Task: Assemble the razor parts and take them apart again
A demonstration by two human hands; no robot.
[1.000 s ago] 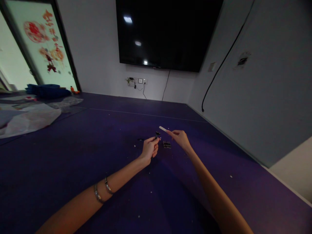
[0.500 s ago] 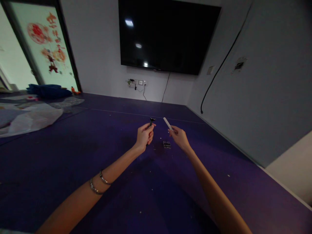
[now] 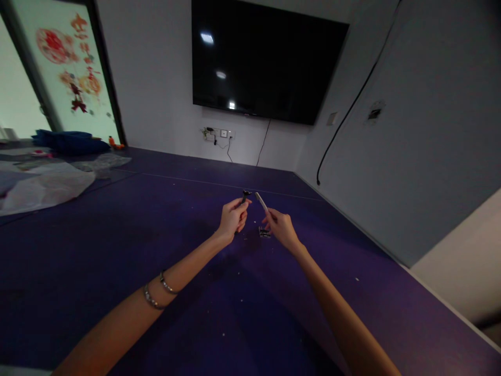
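Head view: your left hand (image 3: 231,220) is closed around a black tool (image 3: 245,196), its head poking up above your grip. Your right hand (image 3: 283,228) pinches a white stick (image 3: 262,202), which slants up and leftward, its tip near the tool's head but apart from it. Beneath that hand, partly hidden, a dark case (image 3: 264,234) lies on the purple floor (image 3: 164,250).

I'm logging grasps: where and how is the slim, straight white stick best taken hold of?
I'd pinch the white stick near its lower end, from the right, as the right hand does: it is slim, slanting up-left, upper end free.
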